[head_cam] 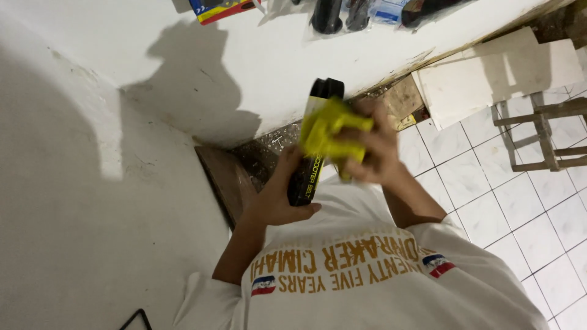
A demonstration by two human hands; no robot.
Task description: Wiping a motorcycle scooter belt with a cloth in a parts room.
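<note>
Worktop: the white worktop (257, 67) fills the upper left and runs to a stained, chipped edge above the floor; a hard shadow of the person falls across it
Floor: white square floor tiles (520, 201) on the right, with pale loose slabs (489, 73) leaning near the worktop edge and a wooden stool frame (544, 131) standing beside them
Shirt: a white shirt (367, 287) with gold lettering and small flag patches fills the bottom of the view
Clear bags: at the top edge of the worktop lie clear plastic bags (342, 15); inside them sit dark, rounded cylindrical parts, cut off by the frame so their kind cannot be told
Carton: a small red, blue and yellow carton (217, 9) lies at the top edge, left of the bags; what it holds cannot be seen
Black box: a long black box (309, 165) with a yellow stripe is held upright in front of the chest, below the worktop edge; it looks closed
Left hand: the left hand (278, 198) has its grip clamped round the lower end of the box
Right hand: the right hand (373, 150), blurred, has its grip closed on a yellow cloth (327, 128)
Yellow cloth: bunched and pressed against the upper part of the box
</note>
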